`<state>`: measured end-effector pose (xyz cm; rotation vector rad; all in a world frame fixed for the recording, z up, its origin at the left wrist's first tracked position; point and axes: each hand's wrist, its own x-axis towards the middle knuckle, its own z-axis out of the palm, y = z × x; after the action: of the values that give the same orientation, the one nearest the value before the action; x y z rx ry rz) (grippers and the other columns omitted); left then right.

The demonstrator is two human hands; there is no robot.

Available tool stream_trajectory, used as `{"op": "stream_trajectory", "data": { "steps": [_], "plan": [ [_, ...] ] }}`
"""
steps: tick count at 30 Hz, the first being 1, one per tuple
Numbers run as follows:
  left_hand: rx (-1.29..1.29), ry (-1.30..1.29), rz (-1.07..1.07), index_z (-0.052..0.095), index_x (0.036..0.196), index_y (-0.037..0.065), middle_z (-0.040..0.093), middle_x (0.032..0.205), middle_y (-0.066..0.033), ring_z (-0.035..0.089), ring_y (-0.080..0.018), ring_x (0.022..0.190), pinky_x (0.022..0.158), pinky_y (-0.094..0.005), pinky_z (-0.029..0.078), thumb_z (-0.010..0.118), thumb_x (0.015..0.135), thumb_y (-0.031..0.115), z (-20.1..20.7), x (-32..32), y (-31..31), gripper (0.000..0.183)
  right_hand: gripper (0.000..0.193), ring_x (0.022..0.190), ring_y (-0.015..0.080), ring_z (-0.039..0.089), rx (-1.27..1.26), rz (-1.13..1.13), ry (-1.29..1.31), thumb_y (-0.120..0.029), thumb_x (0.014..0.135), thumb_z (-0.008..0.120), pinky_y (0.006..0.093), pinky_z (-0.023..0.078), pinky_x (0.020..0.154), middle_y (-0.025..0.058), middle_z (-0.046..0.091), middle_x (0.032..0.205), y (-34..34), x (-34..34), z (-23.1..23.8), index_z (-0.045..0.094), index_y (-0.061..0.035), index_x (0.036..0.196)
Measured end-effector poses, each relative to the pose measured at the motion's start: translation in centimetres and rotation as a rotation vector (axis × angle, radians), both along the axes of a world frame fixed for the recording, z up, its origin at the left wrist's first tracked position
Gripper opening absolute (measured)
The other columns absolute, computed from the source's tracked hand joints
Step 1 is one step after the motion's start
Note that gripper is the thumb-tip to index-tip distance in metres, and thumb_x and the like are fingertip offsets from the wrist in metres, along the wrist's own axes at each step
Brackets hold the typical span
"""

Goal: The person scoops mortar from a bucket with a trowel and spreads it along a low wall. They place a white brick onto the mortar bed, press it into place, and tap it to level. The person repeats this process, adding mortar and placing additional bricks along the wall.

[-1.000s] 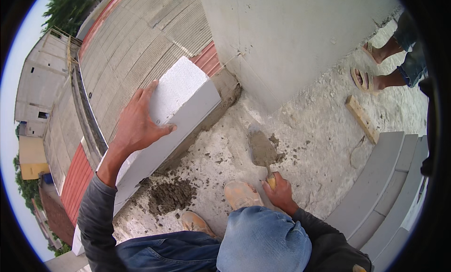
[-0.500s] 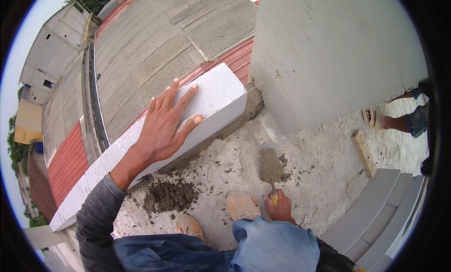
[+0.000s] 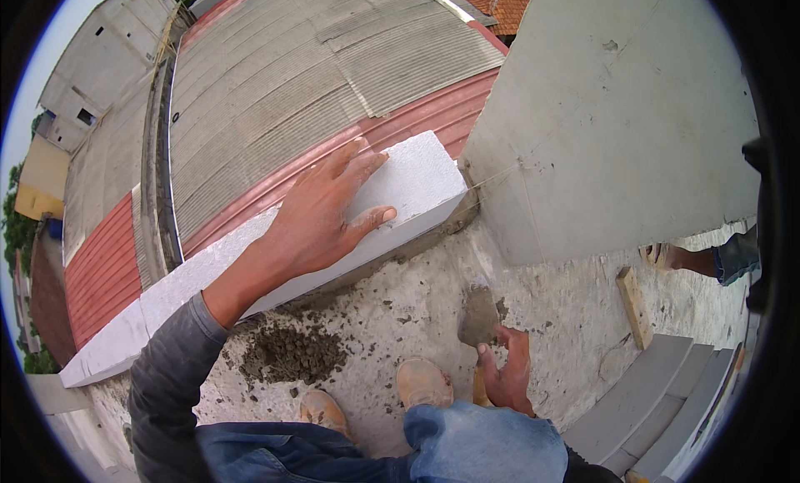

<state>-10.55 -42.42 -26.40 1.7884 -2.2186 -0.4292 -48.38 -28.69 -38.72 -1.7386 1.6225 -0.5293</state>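
the left hand (image 3: 321,220) lies flat on top of a white block (image 3: 408,187), fingers (image 3: 367,162) spread wide and pressed to its upper face, the thumb hooked over the near edge; it grips nothing, only rests on the block. the block sits at the right end of a low row of the same white blocks (image 3: 125,333) that runs away to the left along the far edge of the rough concrete floor (image 3: 400,308), and its right end is just beside the grey wall (image 3: 617,125), with a thin line of mortar under it.

the right hand (image 3: 507,375) is low and near, its fingers curled around the handle of a trowel (image 3: 479,316), whose mortar-smeared blade points away toward the foot of the wall. how tightly it is held cannot be told, as the handle is mostly hidden by the hand.

a dark heap of mortar (image 3: 292,354) lies on the floor to the left, just near the block row. two shoes (image 3: 425,381) stand between the heap and the trowel. to the right lie a short wooden stick (image 3: 633,304) and stacked grey blocks (image 3: 642,400); another person's sandalled foot (image 3: 667,254) shows by the wall. beyond the row are corrugated roofs (image 3: 333,75).
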Motion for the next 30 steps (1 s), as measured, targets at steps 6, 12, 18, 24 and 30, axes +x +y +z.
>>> {"op": "stream_trajectory", "data": {
  "steps": [6, 12, 18, 24, 30],
  "plan": [
    [-0.027, 0.081, -0.058, 0.045, 0.161, 0.006, 0.043, 0.165, -0.0260, 0.037, -0.0432, 0.156, 0.125, -0.0566, 0.036, 0.057, 0.106, 0.058, -1.2, -1.7, -3.9, 0.076, 0.049, 0.124, 0.0362, 0.058, -0.334, 0.146, -0.226, -0.017, 0.106, 0.062, 0.0458, 0.050, 0.104, 0.0233, 0.056, 0.136, -12.5, 7.9, 1.5, 0.052, 0.0031, 0.150],
    [-0.004, 0.122, -0.080, 0.055, 0.155, 0.010, 0.052, 0.157, -0.0266, 0.052, -0.0426, 0.146, 0.119, -0.0544, 0.045, 0.054, 0.108, 0.056, -2.2, -3.9, -7.2, 0.066, 0.050, 0.123, 0.0324, 0.059, -0.298, 0.188, -0.382, -0.017, 0.107, 0.059, 0.0429, 0.051, 0.102, 0.0222, 0.056, 0.136, -17.5, 11.8, 1.8, 0.050, 0.0035, 0.152],
    [-0.085, 0.043, -0.090, 0.061, 0.151, 0.015, 0.058, 0.151, -0.0251, 0.063, -0.0426, 0.132, 0.110, -0.0556, 0.053, 0.054, 0.108, 0.056, -3.1, -4.7, -7.5, 0.059, 0.048, 0.114, 0.0319, 0.061, -0.085, 0.123, -0.124, -0.012, 0.101, 0.068, 0.0421, 0.052, 0.097, 0.0218, 0.058, 0.125, -9.2, 4.9, -0.4, 0.054, 0.0038, 0.145],
    [-0.132, -0.037, -0.152, 0.067, 0.146, 0.017, 0.058, 0.151, -0.0261, 0.064, -0.0411, 0.133, 0.108, -0.0534, 0.057, 0.051, 0.104, 0.068, -3.9, -5.3, -7.6, 0.067, 0.051, 0.104, 0.0401, 0.062, 0.093, -0.013, 0.300, -0.019, 0.092, 0.081, 0.0484, 0.052, 0.091, 0.0236, 0.060, 0.114, 4.4, -2.5, -4.4, 0.057, 0.0034, 0.132],
    [-0.148, -0.080, -0.121, 0.062, 0.151, 0.017, 0.054, 0.155, -0.0270, 0.055, -0.0421, 0.143, 0.115, -0.0533, 0.051, 0.049, 0.099, 0.079, -3.9, -5.1, -7.4, 0.082, 0.040, 0.096, 0.0434, 0.063, 0.306, 0.022, 0.121, -0.009, 0.090, 0.075, 0.0528, 0.052, 0.087, 0.0248, 0.061, 0.107, 6.3, -4.5, -5.5, 0.056, 0.0024, 0.123]
  ]
}}
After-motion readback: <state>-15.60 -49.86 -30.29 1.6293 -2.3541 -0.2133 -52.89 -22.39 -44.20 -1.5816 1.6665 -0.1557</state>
